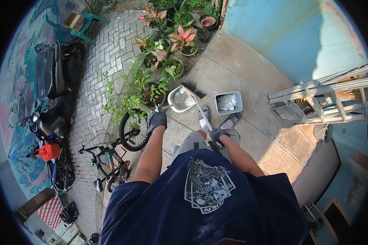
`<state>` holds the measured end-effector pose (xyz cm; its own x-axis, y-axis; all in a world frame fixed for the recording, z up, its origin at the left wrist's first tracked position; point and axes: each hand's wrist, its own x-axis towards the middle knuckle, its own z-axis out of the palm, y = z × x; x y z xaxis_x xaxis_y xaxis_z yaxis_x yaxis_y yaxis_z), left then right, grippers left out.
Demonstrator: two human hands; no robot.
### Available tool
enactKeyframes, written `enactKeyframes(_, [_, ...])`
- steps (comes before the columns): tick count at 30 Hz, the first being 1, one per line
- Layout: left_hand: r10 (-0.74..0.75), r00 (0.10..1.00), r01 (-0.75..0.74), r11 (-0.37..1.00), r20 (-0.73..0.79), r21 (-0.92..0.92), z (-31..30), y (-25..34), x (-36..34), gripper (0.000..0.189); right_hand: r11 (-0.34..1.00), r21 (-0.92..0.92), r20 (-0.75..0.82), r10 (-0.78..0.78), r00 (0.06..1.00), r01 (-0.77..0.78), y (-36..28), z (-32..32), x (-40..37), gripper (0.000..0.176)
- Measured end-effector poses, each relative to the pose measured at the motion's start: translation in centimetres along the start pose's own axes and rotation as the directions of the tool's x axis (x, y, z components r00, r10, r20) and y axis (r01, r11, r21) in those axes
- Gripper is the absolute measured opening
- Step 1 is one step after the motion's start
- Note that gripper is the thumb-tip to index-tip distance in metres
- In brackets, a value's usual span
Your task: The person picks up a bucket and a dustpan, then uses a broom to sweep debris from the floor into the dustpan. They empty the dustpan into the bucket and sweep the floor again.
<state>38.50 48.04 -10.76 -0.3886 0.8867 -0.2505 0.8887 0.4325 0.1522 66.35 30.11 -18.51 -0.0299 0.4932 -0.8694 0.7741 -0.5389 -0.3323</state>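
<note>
My left hand (156,119), in a grey glove, is closed around the handle of a white dustpan (173,105). Pale debris lies inside the pan, which is tilted in front of my legs. In a matching glove, my right hand (219,136) grips the pale handle of a broom (203,113) beside my right thigh. The broom's black bristles (195,89) are just behind the dustpan. A light grey bin (238,107) stands to the right of the broom, with crumpled whitish waste in it.
Potted plants (151,92) crowd the left front. A bicycle (117,157) leans near my left side, and motorbikes (55,73) are parked by the painted wall. To the right lies a metal ladder (335,87) by the blue wall (274,24).
</note>
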Motion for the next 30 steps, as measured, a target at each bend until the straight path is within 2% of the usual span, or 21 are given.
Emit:
enactKeyframes(2, [0.006, 0.999, -0.004, 1.000, 0.050, -0.028, 0.4, 0.3, 0.0, 0.055, 0.977, -0.072, 0.057, -0.197, 0.979, 0.201, 0.2, -2.2, -5.0, 0.027])
enactKeyframes(3, [0.001, 0.999, 0.000, 0.999, 0.048, -0.036, 0.9, 0.3, 0.0, 0.055, 0.936, 0.351, 0.132, -0.067, 0.989, 0.017, 1.5, -2.0, -6.0, 0.026])
enactKeyframes(4, [-0.005, 0.999, 0.007, 0.999, 0.046, -0.041, 0.6, 0.4, -0.5, 0.055, 0.698, 0.690, 0.252, 0.015, 0.967, -0.191, 2.5, -1.8, -7.3, 0.026])
enactKeyframes(6, [0.027, 0.997, -0.024, 0.999, 0.067, -0.033, -0.6, -0.3, -1.5, 0.055, 0.799, 0.581, 0.033, -0.210, 0.977, 0.152, 3.7, -1.7, -9.7, 0.028])
enactKeyframes(7, [0.013, 0.996, -0.008, 0.998, 0.083, -0.060, -1.8, -0.7, -2.4, 0.056, 0.784, 0.600, 0.019, -0.209, 0.978, 0.156, 3.6, -1.9, -11.3, 0.027])
enactKeyframes(9, [0.031, 0.992, -0.018, 0.995, 0.121, -0.103, -4.7, -1.8, -4.6, 0.060, 0.485, 0.866, 0.174, -0.066, 0.983, -0.120, 1.3, -4.5, -17.7, 0.022])
enactKeyframes(10, [0.043, 0.992, -0.030, 0.994, 0.121, -0.109, -6.2, -2.4, -5.8, 0.060, 0.475, 0.873, 0.160, -0.064, 0.985, -0.111, 1.7, -5.0, -20.1, 0.022])
enactKeyframes(12, [0.071, 0.993, -0.056, 0.985, 0.093, -0.161, -9.2, -3.5, -8.6, 0.056, 0.244, 0.968, 0.082, -0.076, 0.994, -0.061, 4.4, -4.6, -24.1, 0.034])
enactKeyframes(13, [0.089, 0.991, -0.072, 0.985, 0.100, -0.158, -12.6, -2.7, -10.9, 0.055, 0.235, 0.971, 0.070, -0.074, 0.995, -0.051, 5.8, -4.0, -25.7, 0.034])
enactKeyframes(14, [0.124, 0.988, -0.108, 0.981, 0.090, -0.164, -13.2, -3.8, -11.3, 0.053, 0.213, 0.977, 0.028, -0.054, 0.998, -0.016, 7.5, -3.2, -27.2, 0.039])
enactKeyframes(16, [0.139, 0.990, -0.139, 0.982, -0.012, -0.128, -16.9, -4.1, -14.3, 0.051, 0.184, 0.983, -0.014, -0.035, 0.999, 0.020, 11.2, -0.6, -29.8, 0.045])
enactKeyframes(18, [0.168, 0.985, -0.170, 0.966, -0.027, -0.196, -19.5, -5.1, -16.2, 0.050, 0.110, 0.990, -0.086, 0.028, 0.996, 0.083, 14.8, 2.7, -32.0, 0.046])
enactKeyframes(19, [0.223, 0.973, -0.229, 0.961, -0.051, -0.154, -22.2, -4.0, -18.5, 0.048, 0.064, 0.993, -0.101, 0.068, 0.993, 0.097, 16.2, 4.3, -33.4, 0.045])
enactKeyframes(20, [0.249, 0.966, -0.258, 0.934, -0.070, -0.246, -23.5, -3.7, -20.1, 0.046, 0.012, 0.993, -0.114, 0.112, 0.987, 0.113, 17.4, 6.0, -34.9, 0.045])
enactKeyframes(21, [0.290, 0.956, -0.292, 0.928, -0.041, -0.231, -25.0, -3.3, -21.4, 0.046, 0.002, 0.992, -0.122, 0.152, 0.981, 0.123, 18.7, 8.0, -36.2, 0.045])
enactKeyframes(24, [0.423, 0.906, -0.417, 0.874, -0.031, -0.248, -26.0, -3.0, -23.6, 0.046, -0.169, 0.978, -0.082, 0.248, 0.965, 0.127, 21.1, 14.7, -39.8, 0.039])
enactKeyframes(26, [0.469, 0.876, -0.482, 0.851, -0.115, -0.206, -27.3, -1.5, -26.3, 0.046, -0.220, 0.965, -0.069, 0.302, 0.951, 0.140, 22.0, 19.4, -41.4, 0.037])
enactKeyframes(28, [0.464, 0.880, -0.474, 0.845, -0.101, -0.247, -27.5, -0.5, -28.1, 0.045, -0.297, 0.942, -0.052, 0.338, 0.940, 0.158, 23.1, 24.5, -42.3, 0.035])
enactKeyframes(30, [0.656, 0.717, -0.694, 0.702, -0.235, -0.158, -27.1, 0.6, -29.4, 0.041, -0.394, 0.902, -0.062, 0.287, 0.956, 0.177, 25.1, 30.3, -41.5, 0.027])
